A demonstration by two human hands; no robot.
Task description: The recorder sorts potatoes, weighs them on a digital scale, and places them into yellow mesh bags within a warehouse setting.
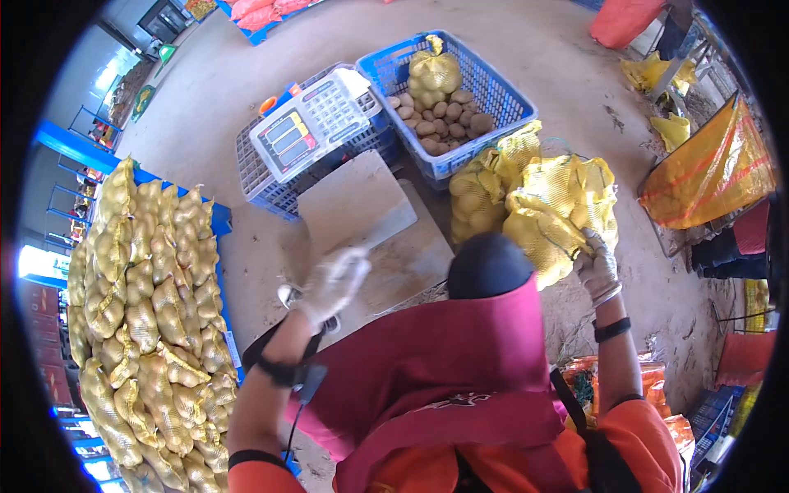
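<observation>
- Yellow mesh bagging, loose and bunched [563, 209], is seen right of the frame's centre; whether anything is held inside cannot be told.
- Its lower right edge is gripped by the right hand [599, 269], white-gloved, with fingers bent over the mesh, apparently so that the slack material is kept under control.
- The left hand [339, 283], also white-gloved, is blurred left of centre, over the near edge of a flat grey scale platform [353, 201]; whether it is open or closed cannot be told.
- A pale scale console with a keypad [329, 115] is propped on blue plastic crating [251, 160] at upper centre-left, tilted probably for easy reading.
- Brown potatoes [444, 123] are contained by a blue slatted plastic crate [509, 103] at upper centre, presumably to stop rolling.
- Filled yellow mesh bags [152, 320] are stacked at left, likely packed closely for stability.
</observation>
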